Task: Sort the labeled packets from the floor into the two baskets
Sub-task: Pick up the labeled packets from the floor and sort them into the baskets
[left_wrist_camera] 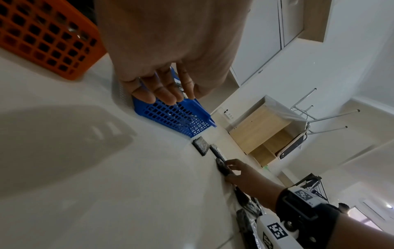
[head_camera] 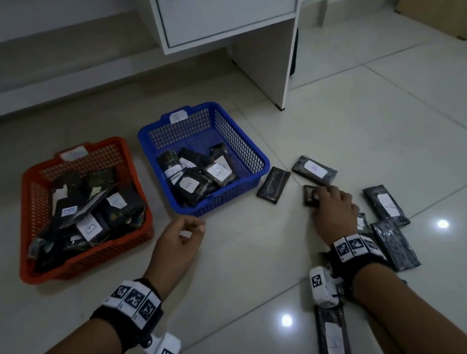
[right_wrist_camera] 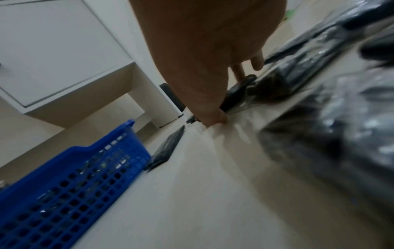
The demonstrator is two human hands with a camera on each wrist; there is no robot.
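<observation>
Both hands are low over the floor: the right hand [head_camera: 334,212] reaches forward with its fingers curled down onto a small dark packet [head_camera: 310,194], thumb at the near edge, probably to lift it for sorting, though it seems not yet off the tiles. In contrast, the left hand [head_camera: 178,240] hangs with loosely bent fingers and holds nothing, just in front of the blue basket [head_camera: 253,154], maybe waiting for its turn. To the left of that hand stands the orange basket [head_camera: 29,212], also part filled. More packets lie beyond the right hand and beside and behind its wrist, so I judge the sorting is well advanced but not finished. Only the head view shows the white labels and both baskets' contents. From the left wrist view the right hand's fingers [left_wrist_camera: 232,164] are seen from the side on the packet's edge, while the right wrist view is blurred and shows mostly the thumb [right_wrist_camera: 215,118] pressing at the floor.
</observation>
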